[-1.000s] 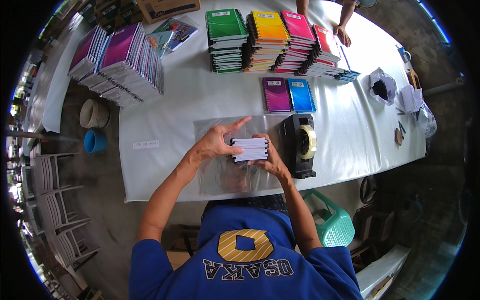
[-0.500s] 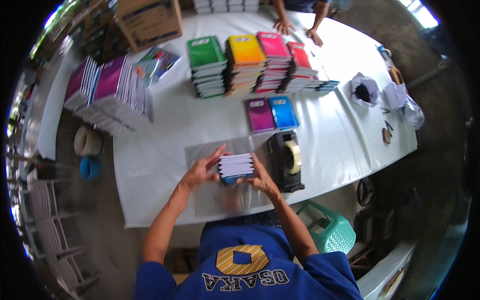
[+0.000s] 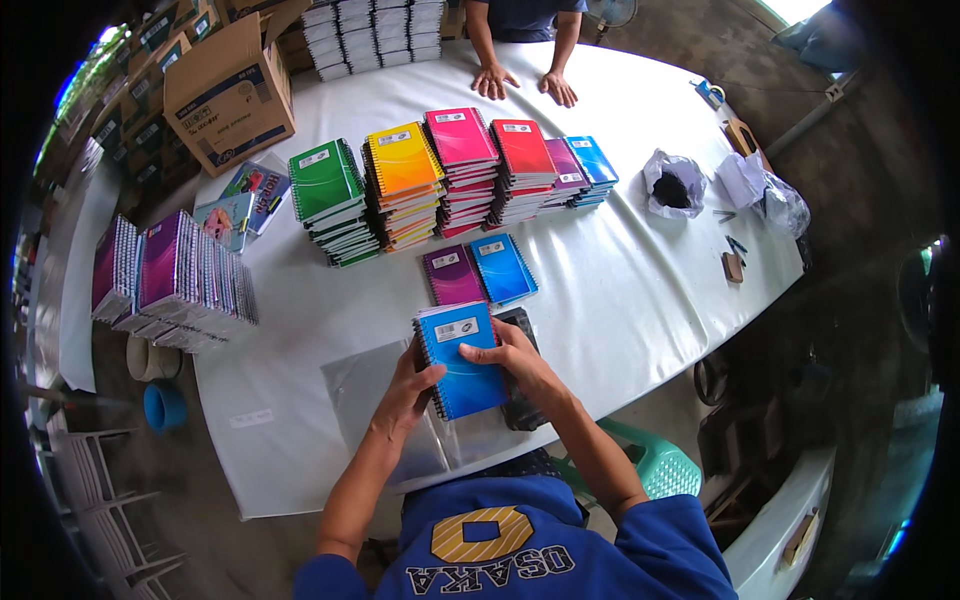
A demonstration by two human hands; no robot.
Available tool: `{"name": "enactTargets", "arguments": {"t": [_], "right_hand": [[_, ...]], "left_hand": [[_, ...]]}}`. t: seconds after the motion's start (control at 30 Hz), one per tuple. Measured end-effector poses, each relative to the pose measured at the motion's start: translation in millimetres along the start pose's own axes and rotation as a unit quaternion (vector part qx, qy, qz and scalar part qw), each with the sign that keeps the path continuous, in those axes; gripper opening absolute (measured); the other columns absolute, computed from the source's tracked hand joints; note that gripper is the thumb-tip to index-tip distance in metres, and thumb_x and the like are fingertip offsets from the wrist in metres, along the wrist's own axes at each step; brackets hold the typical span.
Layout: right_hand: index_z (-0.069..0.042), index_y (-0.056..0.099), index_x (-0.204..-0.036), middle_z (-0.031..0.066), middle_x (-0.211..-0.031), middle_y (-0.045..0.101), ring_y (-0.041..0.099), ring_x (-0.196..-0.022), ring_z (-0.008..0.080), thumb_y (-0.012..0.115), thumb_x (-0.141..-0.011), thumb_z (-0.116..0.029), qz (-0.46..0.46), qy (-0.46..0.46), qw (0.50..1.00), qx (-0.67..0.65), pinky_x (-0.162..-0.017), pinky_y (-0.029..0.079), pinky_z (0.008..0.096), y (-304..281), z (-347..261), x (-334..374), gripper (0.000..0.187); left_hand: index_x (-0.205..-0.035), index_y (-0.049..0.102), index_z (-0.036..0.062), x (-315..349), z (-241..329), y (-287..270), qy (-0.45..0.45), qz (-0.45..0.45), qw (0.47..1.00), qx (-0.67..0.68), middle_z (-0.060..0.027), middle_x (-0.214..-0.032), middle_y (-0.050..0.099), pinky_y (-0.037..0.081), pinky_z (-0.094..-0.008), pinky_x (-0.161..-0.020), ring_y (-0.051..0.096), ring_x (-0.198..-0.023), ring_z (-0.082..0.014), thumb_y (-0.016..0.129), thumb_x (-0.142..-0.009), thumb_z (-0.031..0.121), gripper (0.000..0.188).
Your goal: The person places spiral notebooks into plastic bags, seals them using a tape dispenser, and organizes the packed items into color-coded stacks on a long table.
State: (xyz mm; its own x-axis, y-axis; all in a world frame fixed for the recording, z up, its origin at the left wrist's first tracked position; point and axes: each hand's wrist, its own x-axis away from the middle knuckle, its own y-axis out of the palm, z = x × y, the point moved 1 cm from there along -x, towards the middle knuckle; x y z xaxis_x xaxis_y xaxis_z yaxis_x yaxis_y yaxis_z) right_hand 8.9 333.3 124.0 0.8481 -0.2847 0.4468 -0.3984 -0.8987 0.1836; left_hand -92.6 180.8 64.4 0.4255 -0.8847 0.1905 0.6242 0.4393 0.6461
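Note:
Both my hands grip a small stack of spiral notebooks (image 3: 462,385) with a blue cover on top, above the near edge of the table. My left hand (image 3: 405,390) holds the coiled side, its thumb at the lower left of the cover. Across from it, my right hand (image 3: 520,360) clasps the other side with the thumb lying on the cover. Below the stack lie clear plastic sheets (image 3: 365,390). A black tape dispenser (image 3: 524,408) is partly hidden behind my right hand. Just beyond the stack, a purple notebook (image 3: 452,276) and a blue notebook (image 3: 504,270) lie side by side.
Stacks of green (image 3: 326,182), yellow (image 3: 402,160), pink (image 3: 460,137) and red notebooks (image 3: 522,148) stand farther back. Purple notebooks (image 3: 172,262) are piled at left, near a cardboard box (image 3: 228,105). Another person's hands (image 3: 525,85) rest on the far edge. A plastic bag (image 3: 676,185) sits right.
The held notebooks have turned from showing their page edges to showing the blue top cover. My right thumb now lies on that cover. The whole view has shifted.

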Motion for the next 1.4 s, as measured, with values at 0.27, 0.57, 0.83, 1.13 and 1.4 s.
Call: {"name": "enactTargets", "arguments": {"t": [0.27,0.57,0.83,1.13,1.4], "right_hand": [[0.004,0.045,-0.129,0.0193,-0.114,0.061,0.061,-0.105,0.0245,0.081,-0.076,-0.034,0.009,-0.049,0.995,0.088,-0.092,0.049,0.0363,-40,1,-29,0.075],[0.002,0.048,-0.131,0.0131,-0.116,0.062,0.058,-0.107,0.0188,0.072,-0.086,-0.025,0.013,-0.082,0.995,-0.054,-0.094,0.047,0.0346,-69,-10,-29,0.058],[0.001,0.053,-0.113,0.0117,-0.110,0.064,0.061,-0.097,0.0152,0.067,-0.091,-0.022,0.047,-0.068,0.995,-0.058,-0.085,0.051,0.0297,-79,-3,-36,0.035],[0.001,0.058,-0.088,0.0002,-0.078,0.060,0.051,-0.071,0.0035,0.062,-0.095,-0.019,0.182,-0.200,0.959,0.085,-0.061,0.044,0.0202,-62,-3,-43,0.021],[-0.002,0.064,-0.090,-0.0044,-0.078,0.060,0.048,-0.066,0.0012,0.058,-0.097,-0.021,0.141,-0.150,0.977,-0.049,-0.058,0.040,0.0181,-94,-5,-52,0.021]], "left_hand": [[-0.137,0.042,0.0020,-38,-3,23,0.018,0.052,0.998,0.021,-0.0123,-0.124,0.055,0.045,-0.0363,-0.099,0.055,-0.115,-0.0224,0.073,-0.074,0.024,0.074],[-0.139,0.039,0.0037,-62,11,62,0.124,0.124,0.982,-0.070,-0.0075,-0.122,0.058,0.048,-0.0290,-0.095,0.058,-0.108,-0.0158,0.086,-0.070,0.012,0.084],[-0.138,0.040,0.0014,-69,6,50,0.114,0.129,0.984,-0.041,-0.0089,-0.122,0.058,0.047,-0.0322,-0.096,0.057,-0.111,-0.0177,0.086,-0.071,0.016,0.083],[-0.135,0.042,0.0002,-69,-1,35,0.069,0.133,0.989,0.016,-0.0101,-0.120,0.058,0.047,-0.0335,-0.096,0.058,-0.110,-0.0204,0.084,-0.067,0.021,0.083],[-0.129,0.046,-0.0006,-69,-8,24,0.053,0.124,0.987,0.090,-0.0121,-0.114,0.060,0.053,-0.0374,-0.089,0.062,-0.103,-0.0218,0.074,-0.073,0.024,0.067]]}}
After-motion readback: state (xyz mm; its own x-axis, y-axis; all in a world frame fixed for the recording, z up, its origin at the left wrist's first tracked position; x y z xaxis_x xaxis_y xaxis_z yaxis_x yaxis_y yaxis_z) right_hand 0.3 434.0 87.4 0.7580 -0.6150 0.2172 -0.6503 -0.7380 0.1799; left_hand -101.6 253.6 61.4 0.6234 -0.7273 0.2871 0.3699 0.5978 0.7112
